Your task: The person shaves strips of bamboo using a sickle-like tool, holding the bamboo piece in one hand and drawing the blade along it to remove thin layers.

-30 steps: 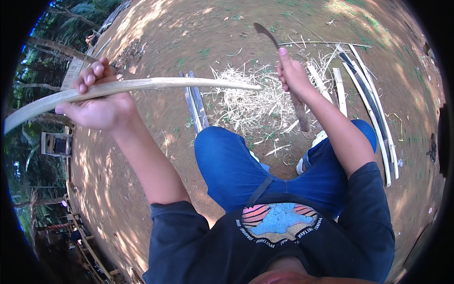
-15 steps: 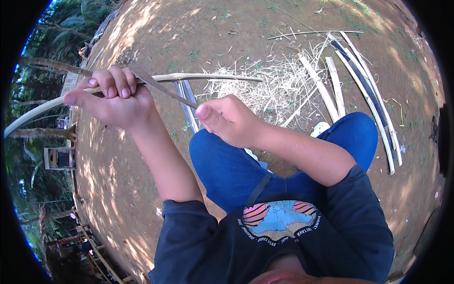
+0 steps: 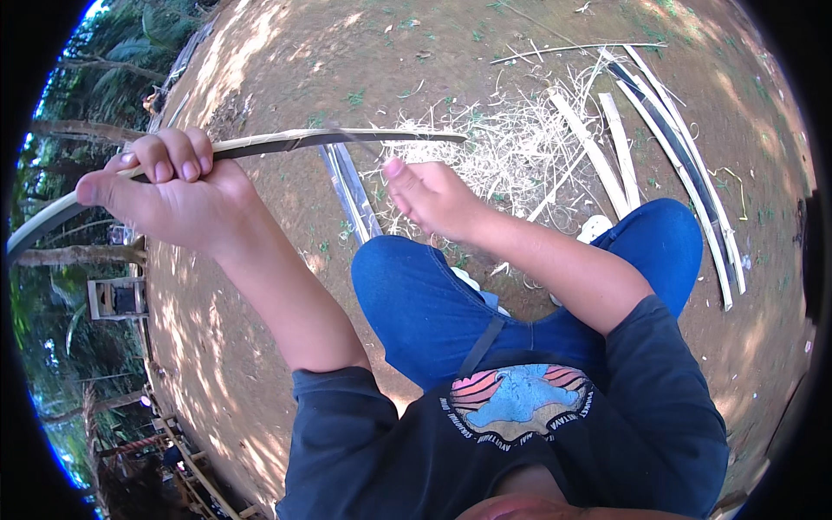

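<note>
My left hand [image 3: 178, 178] is wrapped around a long, thin bamboo strip [image 3: 277, 141], pale along its upper edge and dark along its side. The strip curves down past the hand at the left, and its other end reaches out to the right over the ground. In my right hand [image 3: 433, 198], fingers closed, is a knife [image 3: 362, 145] whose thin blade is smeared by motion. The blade points up and left, close to the strip's right part; whether it touches cannot be made out. The knife's handle is hidden in the fist.
Curly pale shavings [image 3: 498, 169] cover the ground ahead of my knees. Split bamboo strips [image 3: 674, 147] and shorter pale pieces [image 3: 589, 152] lie to the right. Beside my left knee is a dark, shiny flat length [image 3: 347, 192]. Trees and a wooden frame [image 3: 119, 298] stand at far left.
My left hand has shifted left and slightly down with the strip, which now shows more of its dark side. My right hand has moved right, and the knife has come away from my left hand.
</note>
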A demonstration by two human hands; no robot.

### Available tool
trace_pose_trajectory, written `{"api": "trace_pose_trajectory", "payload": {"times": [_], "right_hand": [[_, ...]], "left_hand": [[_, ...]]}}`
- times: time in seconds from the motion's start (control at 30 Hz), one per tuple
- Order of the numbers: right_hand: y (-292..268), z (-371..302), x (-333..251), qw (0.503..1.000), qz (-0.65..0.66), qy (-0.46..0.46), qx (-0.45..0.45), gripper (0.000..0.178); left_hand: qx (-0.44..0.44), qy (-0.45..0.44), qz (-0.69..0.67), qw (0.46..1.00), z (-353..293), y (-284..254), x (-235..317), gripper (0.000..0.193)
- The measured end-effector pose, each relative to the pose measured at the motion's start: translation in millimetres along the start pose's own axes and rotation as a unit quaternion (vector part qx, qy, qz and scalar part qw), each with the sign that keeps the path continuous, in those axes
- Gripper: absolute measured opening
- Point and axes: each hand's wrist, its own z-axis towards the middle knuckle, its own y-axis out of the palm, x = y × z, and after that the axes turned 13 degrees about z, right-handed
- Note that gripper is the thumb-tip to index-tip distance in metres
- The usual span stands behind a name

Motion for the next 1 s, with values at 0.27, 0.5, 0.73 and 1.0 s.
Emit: {"api": "trace_pose_trajectory", "payload": {"times": [0.27, 0.5, 0.73, 1.0], "right_hand": [[-25, 4, 63, 0.988, 0.030, 0.127, 0.083, 0.071], [-25, 3, 63, 0.985, 0.048, 0.162, 0.039, 0.074], [-53, -6, 97, 0.975, 0.108, 0.174, 0.083, 0.075], [-39, -17, 135, 0.970, 0.076, 0.193, 0.127, 0.072]], "left_hand": [[0.025, 0.016, 0.071, 0.997, 0, 21, 7, 0.048], [-0.081, -0.084, 0.097, 0.988, -13, 21, -36, 0.058], [-0.105, -0.212, -0.011, 0.972, -94, 9, -146, 0.060], [-0.121, -0.231, -0.076, 0.962, -120, -15, -199, 0.067]]}}
